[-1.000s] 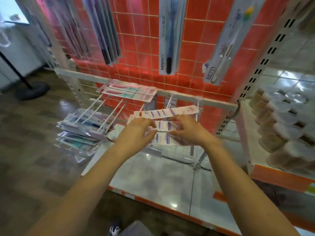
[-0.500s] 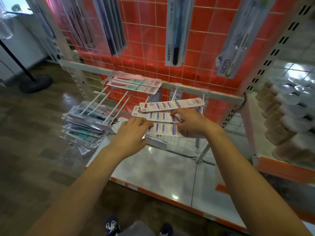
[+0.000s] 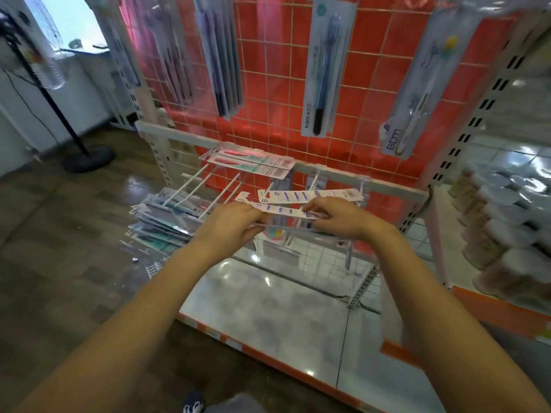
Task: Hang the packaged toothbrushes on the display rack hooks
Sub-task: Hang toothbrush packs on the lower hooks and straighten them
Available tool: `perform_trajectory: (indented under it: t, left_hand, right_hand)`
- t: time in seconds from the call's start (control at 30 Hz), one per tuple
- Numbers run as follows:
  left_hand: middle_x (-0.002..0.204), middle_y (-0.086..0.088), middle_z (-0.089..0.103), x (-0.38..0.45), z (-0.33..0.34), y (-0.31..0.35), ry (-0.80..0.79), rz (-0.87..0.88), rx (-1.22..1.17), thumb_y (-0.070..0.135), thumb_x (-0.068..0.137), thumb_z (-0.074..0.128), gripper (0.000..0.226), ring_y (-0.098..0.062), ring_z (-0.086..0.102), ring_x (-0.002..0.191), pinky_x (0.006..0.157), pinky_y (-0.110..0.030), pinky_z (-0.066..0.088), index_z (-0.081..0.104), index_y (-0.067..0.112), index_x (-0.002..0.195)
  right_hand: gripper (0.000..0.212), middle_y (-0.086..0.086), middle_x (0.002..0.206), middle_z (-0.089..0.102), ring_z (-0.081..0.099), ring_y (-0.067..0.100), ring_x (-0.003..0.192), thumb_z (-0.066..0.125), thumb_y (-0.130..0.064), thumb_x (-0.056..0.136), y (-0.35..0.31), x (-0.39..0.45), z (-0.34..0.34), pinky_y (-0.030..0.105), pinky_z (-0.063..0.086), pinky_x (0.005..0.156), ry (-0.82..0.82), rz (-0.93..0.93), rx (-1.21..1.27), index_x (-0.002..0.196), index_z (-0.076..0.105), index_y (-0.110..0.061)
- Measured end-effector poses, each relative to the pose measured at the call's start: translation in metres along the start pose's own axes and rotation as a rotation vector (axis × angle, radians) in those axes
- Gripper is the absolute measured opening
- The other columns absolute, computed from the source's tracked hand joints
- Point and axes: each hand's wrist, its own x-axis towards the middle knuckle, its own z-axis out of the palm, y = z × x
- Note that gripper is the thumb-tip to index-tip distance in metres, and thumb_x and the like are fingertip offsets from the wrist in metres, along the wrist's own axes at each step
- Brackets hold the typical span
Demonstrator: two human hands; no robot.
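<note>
A white toothbrush pack with purple marks (image 3: 284, 210) lies flat between both hands, in front of the rack's lower rail (image 3: 387, 186). My left hand (image 3: 235, 223) grips its left end and my right hand (image 3: 340, 217) pinches its right end. A second matching pack (image 3: 310, 195) sits just behind it on a hook. Two red-and-green packs (image 3: 247, 162) lie on the long white hooks (image 3: 193, 189) further left. More toothbrush packs hang above on the red grid panel (image 3: 366, 93).
A heap of packs (image 3: 161, 225) hangs at the ends of the left hooks. The glossy white base shelf (image 3: 268, 308) lies below. Wrapped rolls (image 3: 507, 222) fill the shelf at right. A fan stand (image 3: 86, 158) is on the wooden floor at left.
The view has tilted up a little. Both hands have lifted the pack and drawn closer together, and fewer packs show between them than before.
</note>
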Motion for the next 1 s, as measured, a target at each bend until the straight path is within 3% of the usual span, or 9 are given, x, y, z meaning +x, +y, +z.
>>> perform_trajectory:
  t: [0.17, 0.3, 0.43, 0.5, 0.6, 0.67, 0.77, 0.9, 1.0]
  left_hand:
    - [0.065, 0.007, 0.055, 0.005, -0.041, 0.001, -0.03, -0.157, -0.386, 0.029, 0.087, 0.065, 0.018, -0.002, 0.05, 0.058, 0.056, -0.014, 0.036, 0.066, 0.01, 0.09]
    - [0.075, 0.002, 0.07, 0.015, -0.056, 0.013, 0.074, -0.324, -1.09, 0.011, 0.088, 0.063, 0.004, -0.009, 0.066, 0.068, 0.062, -0.024, 0.057, 0.065, 0.013, 0.086]
    - [0.067, 0.002, 0.07, 0.037, -0.057, 0.031, 0.183, -0.409, -1.49, 0.009, 0.092, 0.053, 0.011, -0.013, 0.066, 0.063, 0.056, -0.027, 0.057, 0.062, 0.011, 0.085]
    - [0.064, 0.004, 0.069, 0.05, -0.056, 0.041, 0.226, -0.41, -1.54, 0.011, 0.094, 0.051, 0.014, -0.009, 0.065, 0.059, 0.053, -0.024, 0.054, 0.06, 0.013, 0.084]
    - [0.073, -0.001, 0.067, 0.07, -0.047, 0.053, 0.26, -0.43, -1.585, 0.014, 0.094, 0.053, 0.009, -0.013, 0.065, 0.064, 0.062, -0.03, 0.055, 0.06, 0.014, 0.088]
    - [0.079, -0.005, 0.065, 0.082, -0.039, 0.061, 0.265, -0.449, -1.577, 0.016, 0.094, 0.055, 0.006, -0.018, 0.064, 0.068, 0.067, -0.033, 0.054, 0.06, 0.014, 0.093]
    - [0.082, -0.007, 0.065, 0.095, -0.027, 0.07, 0.265, -0.486, -1.521, 0.017, 0.093, 0.057, 0.005, -0.016, 0.063, 0.064, 0.059, -0.027, 0.053, 0.062, 0.016, 0.093]
    - [0.071, -0.001, 0.064, 0.101, -0.016, 0.077, 0.239, -0.509, -1.49, 0.018, 0.093, 0.058, 0.01, -0.011, 0.062, 0.056, 0.051, -0.021, 0.049, 0.062, 0.019, 0.084]
    - [0.077, -0.003, 0.066, 0.1, -0.009, 0.078, 0.228, -0.52, -1.48, 0.021, 0.093, 0.058, 0.008, -0.017, 0.063, 0.066, 0.059, -0.027, 0.051, 0.062, 0.02, 0.086]
  right_hand:
    - [0.025, -0.001, 0.123, 0.058, 0.053, 0.016, 0.114, 0.047, -0.015, 0.095, 0.003, -0.013, -0.011, 0.036, 0.042, 0.102, 0.047, -0.055, 0.269, 0.115, 0.056, -0.028]
    - [0.026, -0.001, 0.119, 0.061, 0.056, 0.017, 0.109, 0.043, -0.013, 0.097, -0.002, -0.031, -0.024, 0.032, 0.044, 0.096, 0.165, -0.068, 0.52, 0.114, 0.06, -0.023]
    - [0.033, 0.011, 0.12, 0.064, 0.061, 0.028, 0.11, 0.042, -0.025, 0.099, -0.001, -0.044, -0.027, 0.04, 0.049, 0.097, 0.12, -0.062, 1.082, 0.125, 0.057, -0.011]
    - [0.051, 0.018, 0.13, 0.058, 0.056, 0.035, 0.118, 0.056, -0.039, 0.091, 0.004, -0.047, -0.022, 0.048, 0.045, 0.102, 0.093, -0.04, 1.199, 0.133, 0.051, -0.01]
    - [0.078, 0.016, 0.12, 0.065, 0.063, 0.033, 0.109, 0.082, -0.05, 0.063, 0.009, -0.051, -0.012, 0.047, 0.051, 0.093, 0.088, -0.02, 1.242, 0.125, 0.056, -0.011]
    - [0.067, 0.011, 0.107, 0.07, 0.068, 0.027, 0.097, 0.085, -0.036, 0.062, 0.01, -0.054, -0.005, 0.038, 0.056, 0.08, 0.101, -0.032, 1.235, 0.117, 0.058, -0.01]
    - [0.042, 0.009, 0.098, 0.072, 0.07, 0.024, 0.087, 0.07, -0.013, 0.071, 0.008, -0.06, 0.002, 0.032, 0.056, 0.071, 0.145, -0.007, 1.281, 0.112, 0.059, -0.01]
    - [0.037, 0.012, 0.098, 0.073, 0.071, 0.026, 0.084, 0.066, -0.002, 0.082, 0.008, -0.063, 0.005, 0.032, 0.057, 0.066, 0.267, 0.081, 1.374, 0.117, 0.058, -0.007]
    - [0.03, 0.009, 0.091, 0.074, 0.072, 0.024, 0.079, 0.061, 0.001, 0.084, 0.005, -0.066, 0.007, 0.032, 0.057, 0.063, 0.305, 0.139, 1.36, 0.113, 0.059, -0.008]
